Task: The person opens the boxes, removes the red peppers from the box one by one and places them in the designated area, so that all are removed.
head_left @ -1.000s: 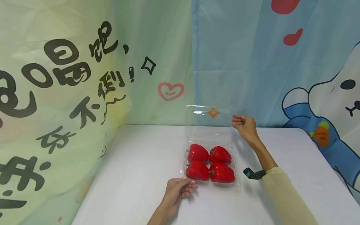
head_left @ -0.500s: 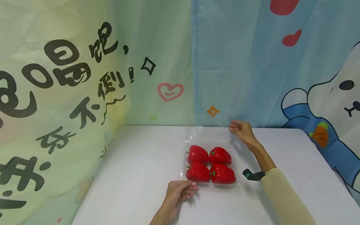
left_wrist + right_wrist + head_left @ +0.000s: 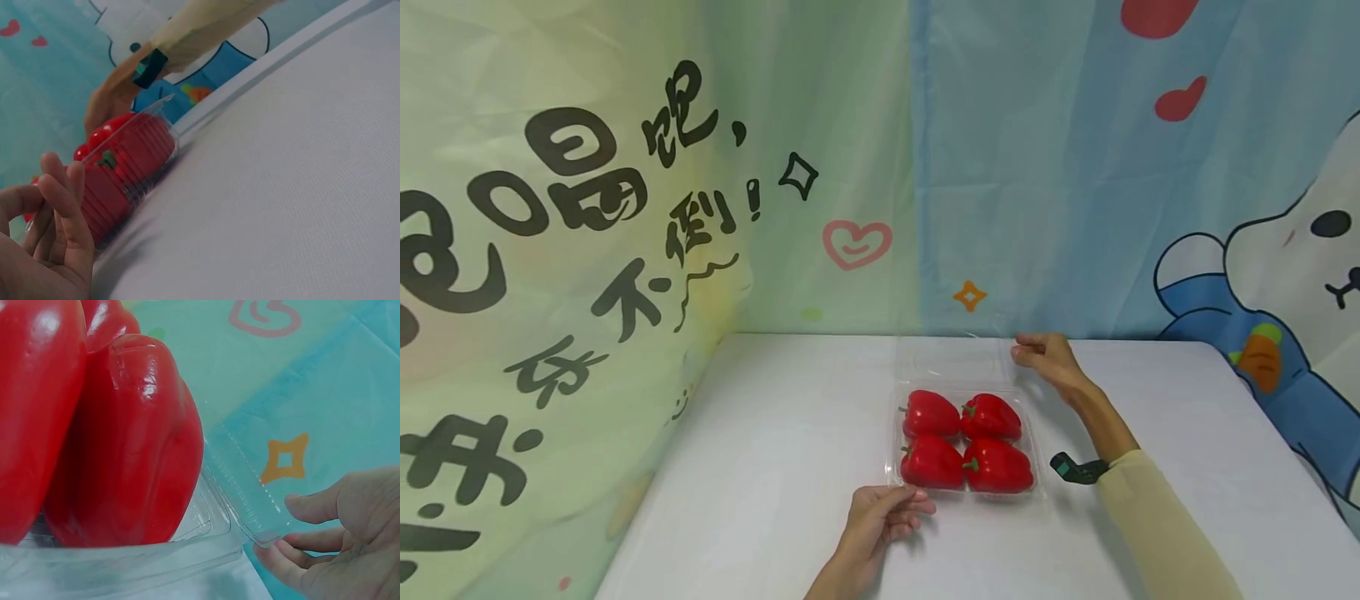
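Observation:
A clear plastic clamshell container [image 3: 891, 442] sits on the table, its base holding several red bell peppers [image 3: 998, 465]; peppers [image 3: 128, 444] fill much of the right wrist view. Its transparent lid [image 3: 955, 358] leans back from the hinge, hard to make out against the curtain. At the near left corner my left hand [image 3: 880, 521] pinches the container's front rim between thumb and fingers, though the exact contact is partly hidden. My right hand [image 3: 1051, 362] is at the lid's right edge. In the right wrist view that hand [image 3: 344, 534] touches the lid's corner with its fingertips, thumb apart.
The white table [image 3: 775, 433] extends on both sides of the container. Behind it hangs a printed curtain [image 3: 1015, 167], close to the raised lid. A dark band [image 3: 1078, 468] is worn on the right wrist.
My right hand has come down and slightly left, and the lid has tilted lower towards the back. The left hand stays at the container's front corner.

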A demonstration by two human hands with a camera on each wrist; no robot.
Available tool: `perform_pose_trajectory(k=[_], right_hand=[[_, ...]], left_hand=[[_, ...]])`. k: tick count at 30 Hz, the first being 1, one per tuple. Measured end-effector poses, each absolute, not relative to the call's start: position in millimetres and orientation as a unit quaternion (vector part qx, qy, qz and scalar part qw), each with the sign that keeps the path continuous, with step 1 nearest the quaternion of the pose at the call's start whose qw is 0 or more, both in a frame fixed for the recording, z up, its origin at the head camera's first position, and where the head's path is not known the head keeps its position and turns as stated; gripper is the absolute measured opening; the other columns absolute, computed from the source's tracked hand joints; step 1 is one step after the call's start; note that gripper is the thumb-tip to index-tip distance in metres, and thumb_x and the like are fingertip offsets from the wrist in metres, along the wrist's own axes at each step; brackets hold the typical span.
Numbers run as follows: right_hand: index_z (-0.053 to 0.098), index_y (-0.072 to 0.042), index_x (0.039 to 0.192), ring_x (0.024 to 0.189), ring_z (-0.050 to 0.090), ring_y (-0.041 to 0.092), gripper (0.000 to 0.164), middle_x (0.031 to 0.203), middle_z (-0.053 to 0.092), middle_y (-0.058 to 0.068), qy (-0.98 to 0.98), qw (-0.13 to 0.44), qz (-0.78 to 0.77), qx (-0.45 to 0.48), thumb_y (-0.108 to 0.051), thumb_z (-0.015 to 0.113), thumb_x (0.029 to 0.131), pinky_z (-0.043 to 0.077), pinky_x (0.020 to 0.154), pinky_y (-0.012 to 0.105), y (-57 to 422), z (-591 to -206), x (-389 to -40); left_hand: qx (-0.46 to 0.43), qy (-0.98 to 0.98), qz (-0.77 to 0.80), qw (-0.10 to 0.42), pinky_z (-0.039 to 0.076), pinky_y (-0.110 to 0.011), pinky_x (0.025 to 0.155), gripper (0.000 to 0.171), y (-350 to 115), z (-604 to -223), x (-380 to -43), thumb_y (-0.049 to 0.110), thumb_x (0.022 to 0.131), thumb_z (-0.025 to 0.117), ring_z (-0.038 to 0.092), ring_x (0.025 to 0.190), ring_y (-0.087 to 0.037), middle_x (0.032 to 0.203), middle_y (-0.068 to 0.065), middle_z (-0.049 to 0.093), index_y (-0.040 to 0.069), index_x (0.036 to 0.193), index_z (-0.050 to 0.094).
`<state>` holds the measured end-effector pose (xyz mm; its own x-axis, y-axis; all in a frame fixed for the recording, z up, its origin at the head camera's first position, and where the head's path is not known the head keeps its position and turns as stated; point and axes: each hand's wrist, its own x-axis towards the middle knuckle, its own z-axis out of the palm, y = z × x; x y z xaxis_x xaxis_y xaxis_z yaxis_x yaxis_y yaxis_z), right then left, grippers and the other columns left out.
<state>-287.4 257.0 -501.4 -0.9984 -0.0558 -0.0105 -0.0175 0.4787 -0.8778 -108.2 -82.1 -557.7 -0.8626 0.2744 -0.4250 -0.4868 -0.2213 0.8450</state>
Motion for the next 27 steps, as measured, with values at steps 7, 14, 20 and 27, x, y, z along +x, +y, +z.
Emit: perform_pose_trajectory(k=[7,14,20,27], right_hand=[[0.05,0.022,0.148,0.133,0.065,0.049,0.055,0.15,0.058,0.041,0.861,0.057,-0.506,-0.008,-0.018,0.058,0.111,0.053,0.116,0.057,257,-504,-285],[0.05,0.021,0.149,0.134,0.065,0.049,0.055,0.152,0.057,0.04,0.86,0.07,-0.506,-0.004,-0.018,0.058,0.112,0.051,0.117,0.058,257,-505,-286],[0.048,0.02,0.151,0.134,0.065,0.051,0.058,0.151,0.057,0.04,0.863,0.065,-0.501,-0.005,-0.021,0.059,0.111,0.051,0.116,0.059,260,-504,-281],[0.051,0.017,0.151,0.128,0.069,0.051,0.055,0.142,0.066,0.038,0.892,-0.009,-0.452,-0.013,-0.021,0.062,0.111,0.06,0.106,0.047,269,-508,-264]], left_hand=[[-0.087,0.567,0.781,0.245,0.056,-0.013,0.064,0.03,-81,-558,-106,0.022,0.102,0.071,0.067,0.065,-0.001,0.095,-0.006,0.086,-0.005,0.111,0.081],[-0.089,0.568,0.78,0.246,0.057,-0.014,0.066,0.034,-82,-558,-107,0.022,0.102,0.069,0.068,0.066,-0.001,0.097,-0.006,0.086,-0.008,0.116,0.079],[-0.096,0.577,0.774,0.242,0.058,-0.015,0.066,0.033,-81,-558,-109,0.023,0.102,0.069,0.068,0.064,-0.003,0.096,-0.007,0.086,-0.006,0.112,0.081],[-0.081,0.6,0.762,0.228,0.056,-0.015,0.061,0.031,-82,-558,-108,0.022,0.1,0.07,0.066,0.059,-0.002,0.093,-0.007,0.086,-0.006,0.109,0.081]])
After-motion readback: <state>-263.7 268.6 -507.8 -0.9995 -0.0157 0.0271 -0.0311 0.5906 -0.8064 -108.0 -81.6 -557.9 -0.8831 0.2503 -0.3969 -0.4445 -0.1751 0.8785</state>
